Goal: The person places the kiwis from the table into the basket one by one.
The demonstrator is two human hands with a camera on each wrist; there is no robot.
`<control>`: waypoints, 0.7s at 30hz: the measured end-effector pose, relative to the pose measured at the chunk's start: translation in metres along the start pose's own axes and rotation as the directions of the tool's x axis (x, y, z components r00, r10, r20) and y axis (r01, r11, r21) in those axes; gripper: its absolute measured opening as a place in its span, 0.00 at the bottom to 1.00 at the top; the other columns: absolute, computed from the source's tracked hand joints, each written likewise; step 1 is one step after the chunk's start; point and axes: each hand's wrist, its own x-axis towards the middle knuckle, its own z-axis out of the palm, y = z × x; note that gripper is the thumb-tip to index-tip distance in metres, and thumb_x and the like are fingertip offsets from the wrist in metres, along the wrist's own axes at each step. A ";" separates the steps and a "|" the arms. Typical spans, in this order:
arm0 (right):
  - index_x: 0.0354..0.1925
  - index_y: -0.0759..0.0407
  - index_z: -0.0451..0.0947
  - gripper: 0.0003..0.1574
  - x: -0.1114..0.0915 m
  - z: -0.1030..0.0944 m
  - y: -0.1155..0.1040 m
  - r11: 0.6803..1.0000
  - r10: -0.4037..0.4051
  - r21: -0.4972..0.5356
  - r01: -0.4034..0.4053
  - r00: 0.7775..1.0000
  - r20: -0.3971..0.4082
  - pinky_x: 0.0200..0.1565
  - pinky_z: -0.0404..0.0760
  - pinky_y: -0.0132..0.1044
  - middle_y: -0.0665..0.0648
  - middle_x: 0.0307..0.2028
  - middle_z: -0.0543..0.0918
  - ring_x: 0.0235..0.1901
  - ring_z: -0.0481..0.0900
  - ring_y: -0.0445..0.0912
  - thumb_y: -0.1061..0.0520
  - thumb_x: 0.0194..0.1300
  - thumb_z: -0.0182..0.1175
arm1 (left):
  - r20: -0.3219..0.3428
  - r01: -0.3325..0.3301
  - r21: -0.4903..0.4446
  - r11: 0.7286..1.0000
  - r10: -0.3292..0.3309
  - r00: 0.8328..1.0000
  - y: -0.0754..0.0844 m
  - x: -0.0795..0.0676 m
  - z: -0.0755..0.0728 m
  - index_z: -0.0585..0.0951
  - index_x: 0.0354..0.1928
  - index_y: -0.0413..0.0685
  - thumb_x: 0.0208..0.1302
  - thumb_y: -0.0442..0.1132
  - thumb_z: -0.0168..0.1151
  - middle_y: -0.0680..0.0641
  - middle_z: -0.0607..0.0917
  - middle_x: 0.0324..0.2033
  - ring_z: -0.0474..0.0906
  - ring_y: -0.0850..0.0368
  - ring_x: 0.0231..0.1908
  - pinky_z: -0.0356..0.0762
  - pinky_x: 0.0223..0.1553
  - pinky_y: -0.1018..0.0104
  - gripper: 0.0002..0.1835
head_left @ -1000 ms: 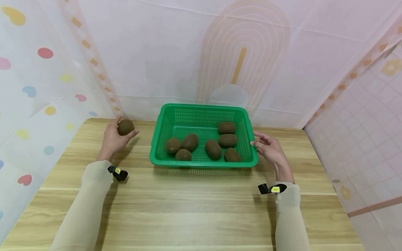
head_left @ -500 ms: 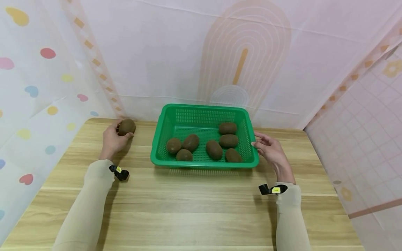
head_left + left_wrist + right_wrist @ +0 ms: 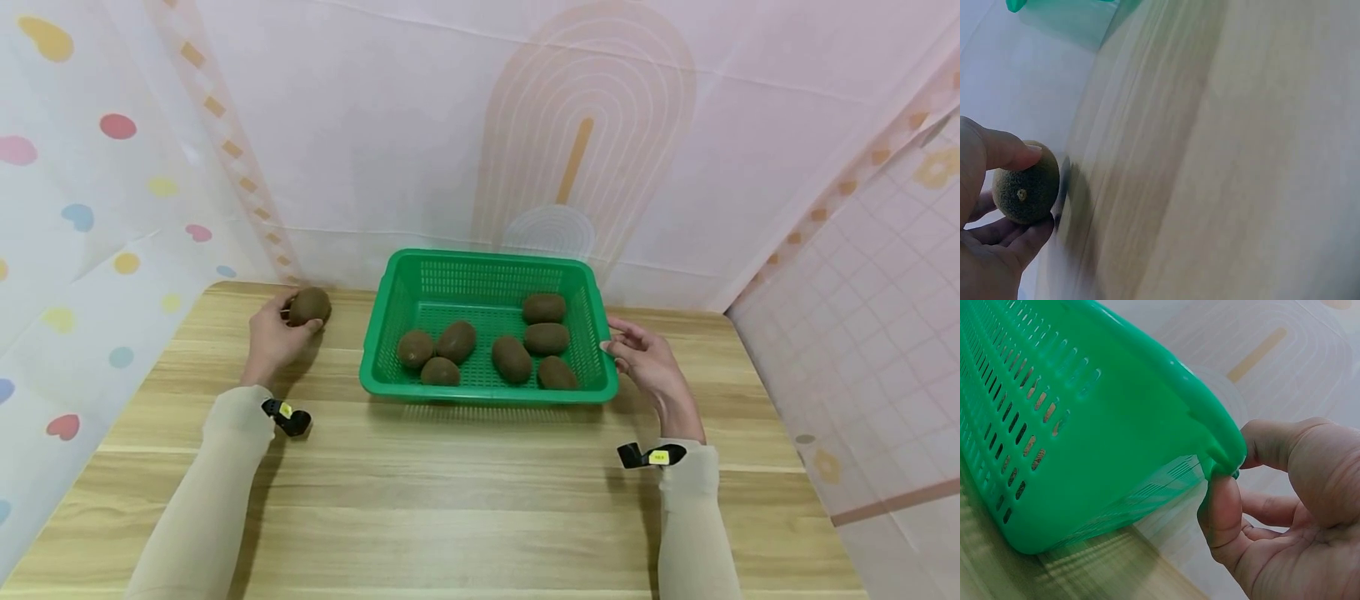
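At the back left of the table, my left hand [image 3: 276, 337] holds a brown kiwi [image 3: 310, 307] between thumb and fingers. The left wrist view shows the thumb across the top of this kiwi [image 3: 1026, 187] and fingertips under it. A green plastic basket [image 3: 487, 392] stands in the middle against the back wall, with several kiwis [image 3: 512, 360] lying in it, some on the left and some on the right. My right hand [image 3: 647, 360] pinches the basket's right rim; in the right wrist view the thumb and a finger [image 3: 1224, 509] close on the rim from two sides.
The wooden table [image 3: 450, 500] stretches in front of the basket. A patterned cloth wall [image 3: 375, 150] rises right behind it, and further cloth walls stand at the left and right sides.
My left hand has closed more firmly round the kiwi, which has shifted slightly right and turned. The right hand and the basket have stayed in place.
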 end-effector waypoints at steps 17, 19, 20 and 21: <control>0.66 0.55 0.65 0.34 0.000 -0.002 0.003 1.000 -0.007 0.018 0.007 1.000 -0.007 0.31 0.76 0.27 0.53 0.41 0.77 0.34 0.75 0.39 0.60 0.62 0.62 | -0.027 -0.003 -0.110 0.994 0.000 1.000 0.028 -0.006 0.001 0.68 0.66 0.47 0.57 0.42 0.67 0.36 0.74 0.57 0.73 0.41 0.53 0.76 0.51 0.49 0.34; 0.66 0.55 0.65 0.34 0.000 -0.001 0.002 1.000 -0.007 0.009 0.007 1.000 -0.008 0.31 0.76 0.27 0.53 0.41 0.77 0.34 0.75 0.39 0.60 0.62 0.61 | -0.033 -0.016 -0.111 0.994 0.013 0.999 0.031 -0.007 0.002 0.68 0.66 0.47 0.57 0.42 0.67 0.36 0.74 0.57 0.73 0.41 0.53 0.76 0.51 0.49 0.34; 0.66 0.55 0.65 0.34 0.001 -0.001 0.002 1.000 -0.008 0.003 0.008 1.000 -0.005 0.32 0.76 0.27 0.53 0.41 0.77 0.34 0.75 0.39 0.60 0.63 0.61 | -0.035 -0.023 -0.107 0.994 0.019 0.999 0.033 -0.007 0.003 0.69 0.66 0.47 0.57 0.42 0.67 0.36 0.74 0.57 0.73 0.41 0.53 0.76 0.51 0.49 0.34; 0.66 0.55 0.66 0.34 0.001 0.000 0.002 1.000 -0.007 0.002 0.007 1.000 -0.008 0.32 0.76 0.27 0.53 0.41 0.77 0.34 0.75 0.39 0.60 0.62 0.61 | -0.037 -0.031 -0.105 0.994 0.027 0.999 0.035 -0.007 0.003 0.69 0.66 0.46 0.57 0.42 0.67 0.37 0.74 0.57 0.73 0.42 0.54 0.77 0.51 0.49 0.34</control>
